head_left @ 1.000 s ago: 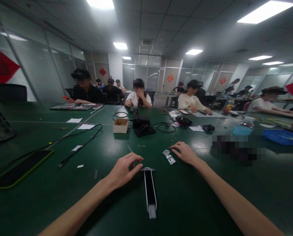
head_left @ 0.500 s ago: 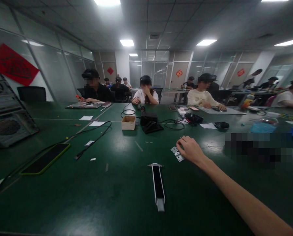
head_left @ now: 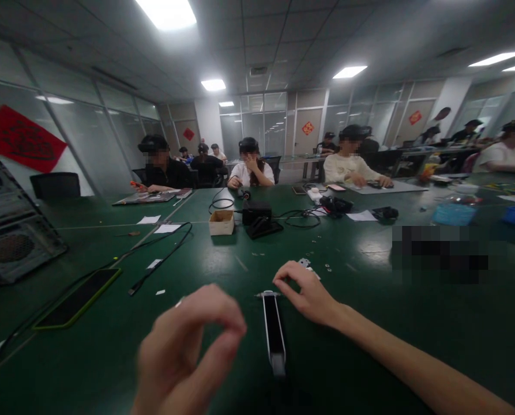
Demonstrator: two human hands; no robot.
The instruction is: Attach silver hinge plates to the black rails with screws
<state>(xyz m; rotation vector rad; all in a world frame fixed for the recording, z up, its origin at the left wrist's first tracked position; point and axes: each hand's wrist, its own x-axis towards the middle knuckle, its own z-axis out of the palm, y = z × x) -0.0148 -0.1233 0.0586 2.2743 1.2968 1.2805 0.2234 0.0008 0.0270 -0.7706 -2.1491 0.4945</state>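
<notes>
A long device with a black face and a pale frame (head_left: 274,331) lies on the green table, a thin metal bar across its far end. My right hand (head_left: 304,291) is just right of that end, thumb and forefinger tips pressed together; anything between them is too small to see. Behind it, partly hidden, are metal plates (head_left: 304,263), with several small parts (head_left: 327,267) scattered beyond. My left hand (head_left: 192,346), slightly blurred, hovers left of the device with thumb and forefinger closed in a ring; whatever they may pinch is hidden.
At left lie a phone with a green edge (head_left: 78,298) and a black cable (head_left: 162,259). A small open box (head_left: 221,223) and a black device (head_left: 257,213) stand ahead. A computer case (head_left: 17,225) is far left. People sit across the table (head_left: 222,374).
My left hand has come into view. My right hand has moved left from the metal plates towards the device's far end, uncovering small parts. The view has shifted slightly.
</notes>
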